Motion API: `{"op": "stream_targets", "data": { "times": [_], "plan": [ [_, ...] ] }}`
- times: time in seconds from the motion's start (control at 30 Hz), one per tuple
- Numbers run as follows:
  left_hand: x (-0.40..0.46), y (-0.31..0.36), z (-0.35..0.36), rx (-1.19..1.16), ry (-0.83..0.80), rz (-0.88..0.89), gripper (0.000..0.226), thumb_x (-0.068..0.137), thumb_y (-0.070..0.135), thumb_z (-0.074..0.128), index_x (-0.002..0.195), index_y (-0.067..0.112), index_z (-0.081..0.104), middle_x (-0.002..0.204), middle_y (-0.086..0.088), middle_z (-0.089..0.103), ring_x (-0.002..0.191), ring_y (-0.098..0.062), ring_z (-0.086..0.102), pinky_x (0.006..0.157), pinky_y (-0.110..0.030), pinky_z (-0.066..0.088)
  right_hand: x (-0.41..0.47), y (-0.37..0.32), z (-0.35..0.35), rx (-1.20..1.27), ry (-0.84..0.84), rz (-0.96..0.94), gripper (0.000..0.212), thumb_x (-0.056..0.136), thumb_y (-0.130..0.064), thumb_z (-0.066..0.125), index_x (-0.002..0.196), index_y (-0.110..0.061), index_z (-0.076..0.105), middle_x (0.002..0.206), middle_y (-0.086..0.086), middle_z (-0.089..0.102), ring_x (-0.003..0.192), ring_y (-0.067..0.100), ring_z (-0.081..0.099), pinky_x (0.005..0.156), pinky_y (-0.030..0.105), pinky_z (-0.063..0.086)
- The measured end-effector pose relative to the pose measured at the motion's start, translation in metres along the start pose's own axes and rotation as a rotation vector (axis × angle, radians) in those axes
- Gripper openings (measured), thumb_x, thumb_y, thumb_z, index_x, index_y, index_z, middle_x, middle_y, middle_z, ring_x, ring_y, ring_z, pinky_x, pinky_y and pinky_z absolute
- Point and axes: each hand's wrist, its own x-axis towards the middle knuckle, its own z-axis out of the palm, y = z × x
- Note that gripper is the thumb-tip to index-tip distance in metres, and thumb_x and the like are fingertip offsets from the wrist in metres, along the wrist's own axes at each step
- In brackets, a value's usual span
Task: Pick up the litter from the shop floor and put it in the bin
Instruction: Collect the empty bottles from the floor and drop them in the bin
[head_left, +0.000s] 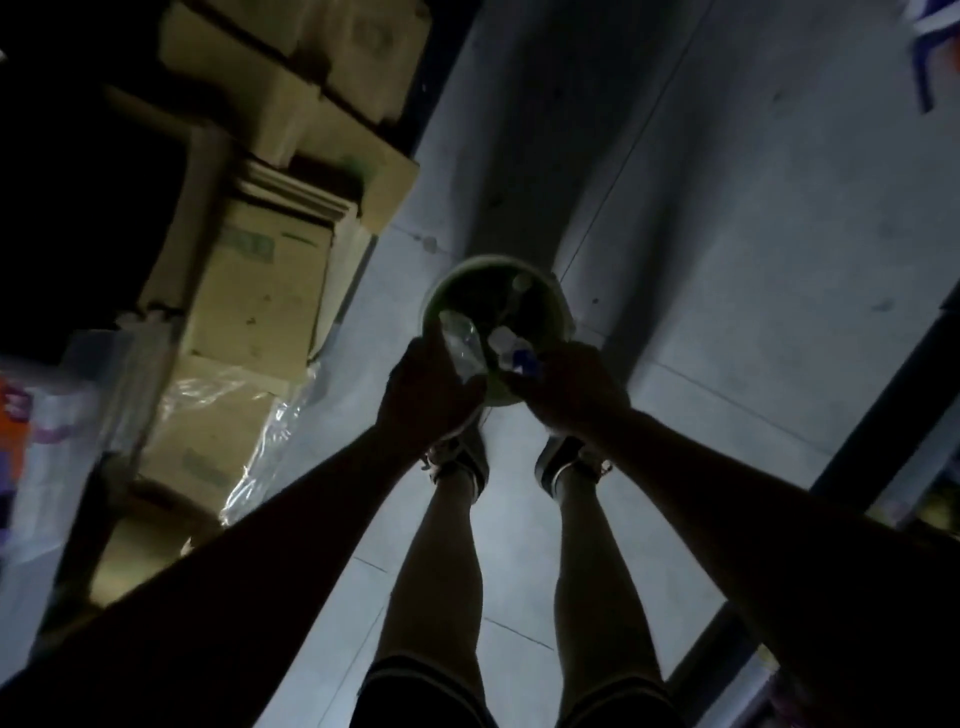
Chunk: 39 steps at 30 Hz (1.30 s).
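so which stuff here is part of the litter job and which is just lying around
Part of the job:
- green bin
- clear plastic bottle in the left hand
- blue and white litter in the right hand

Just lying about:
- cardboard boxes
- clear plastic wrap

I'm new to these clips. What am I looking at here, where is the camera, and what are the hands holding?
There is no machine: a person wears a camera on the head, looking down past their arms and legs. The scene is dim. The left hand grips a clear plastic bottle; the right hand holds crumpled litter with a blue patch. Both are over a round green bin on the grey floor, just ahead of the shoes. Cardboard boxes and plastic wrap sit to the left.
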Motion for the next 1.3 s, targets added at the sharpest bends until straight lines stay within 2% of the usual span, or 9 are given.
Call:
{"op": "stream_targets", "data": {
  "times": [0.07,0.17,0.3,0.37,0.5,0.63,0.73,1.07,1.3],
  "plan": [
    [0.031,-0.012,0.022,0.056,-0.029,0.033,0.083,0.085,0.046,0.077,0.146,0.008,0.035,0.102,0.003,0.052,0.063,0.003,0.045,0.043,-0.010,0.038,0.031,0.006,0.018,0.026,-0.023,-0.017,0.052,0.086,-0.073,0.053,0.096,-0.023,0.050,0.073,-0.005,0.061,0.060,0.013,0.064,0.053,0.028,0.052],
    [0.057,-0.043,0.053,0.234,-0.083,0.040,0.091,0.086,0.063,0.065,0.147,0.003,0.034,0.107,-0.016,0.049,0.081,-0.020,0.053,0.056,-0.018,0.036,0.065,0.020,0.045,0.015,-0.061,-0.082,0.060,0.088,-0.075,0.047,0.121,-0.024,0.046,0.090,0.003,0.062,0.076,0.021,0.066,0.064,0.039,0.058],
    [0.037,-0.067,0.061,0.363,-0.119,0.173,0.028,0.091,0.031,0.070,0.096,0.006,0.061,0.083,-0.017,0.059,0.061,-0.027,0.059,0.050,-0.021,0.040,0.048,0.039,0.057,-0.076,-0.063,-0.036,0.066,0.084,-0.067,0.057,0.130,-0.022,0.041,0.092,0.003,0.061,0.080,0.024,0.067,0.064,0.039,0.060],
    [0.019,-0.055,0.043,0.252,-0.178,0.027,0.024,0.094,0.029,0.063,0.107,0.009,0.062,0.096,-0.011,0.059,0.078,-0.025,0.059,0.057,-0.023,0.037,0.024,0.043,0.053,-0.078,-0.077,0.038,0.080,0.082,-0.072,0.056,0.139,-0.020,0.038,0.110,0.009,0.064,0.094,0.024,0.067,0.076,0.040,0.060],
    [-0.035,-0.035,0.013,0.163,-0.231,-0.202,0.042,0.096,0.035,0.060,0.130,0.012,0.054,0.120,-0.009,0.059,0.101,-0.025,0.059,0.080,-0.034,0.047,-0.036,0.035,0.024,-0.107,-0.160,0.134,0.088,0.088,-0.066,0.057,0.152,-0.013,0.029,0.150,0.014,0.043,0.137,0.031,0.044,0.108,0.045,0.044],
    [-0.088,-0.002,-0.036,0.179,-0.187,-0.216,0.044,0.099,0.040,0.057,0.136,0.015,0.050,0.116,-0.003,0.061,0.091,-0.014,0.058,0.068,-0.017,0.039,-0.094,0.015,-0.022,-0.115,-0.130,0.119,0.087,0.088,-0.066,0.056,0.150,-0.012,0.031,0.146,0.011,0.050,0.134,0.027,0.049,0.107,0.043,0.046],
    [-0.120,0.030,-0.074,0.136,-0.143,-0.213,0.051,0.098,0.046,0.056,0.139,0.017,0.047,0.124,-0.004,0.062,0.108,-0.018,0.064,0.078,-0.021,0.040,-0.132,-0.003,-0.061,-0.128,-0.120,0.067,0.085,0.086,-0.067,0.057,0.149,-0.015,0.031,0.145,0.014,0.047,0.132,0.029,0.049,0.104,0.045,0.048],
    [-0.249,0.136,-0.163,-0.017,0.119,-0.263,0.054,0.092,0.046,0.057,0.140,0.027,0.045,0.126,0.001,0.062,0.118,-0.020,0.059,0.099,-0.038,0.049,-0.251,-0.058,-0.208,-0.316,0.036,-0.280,0.071,0.090,-0.056,0.060,0.144,-0.016,0.039,0.134,0.011,0.051,0.124,0.029,0.050,0.096,0.039,0.046],
    [-0.357,0.161,-0.170,-0.098,0.494,-0.254,0.050,0.094,0.046,0.059,0.139,0.028,0.048,0.118,0.006,0.068,0.108,-0.016,0.065,0.087,-0.031,0.053,-0.318,-0.080,-0.257,-0.432,0.044,-0.502,0.065,0.091,-0.055,0.060,0.140,-0.014,0.048,0.134,0.011,0.055,0.122,0.026,0.052,0.097,0.034,0.043]
  ]
}}
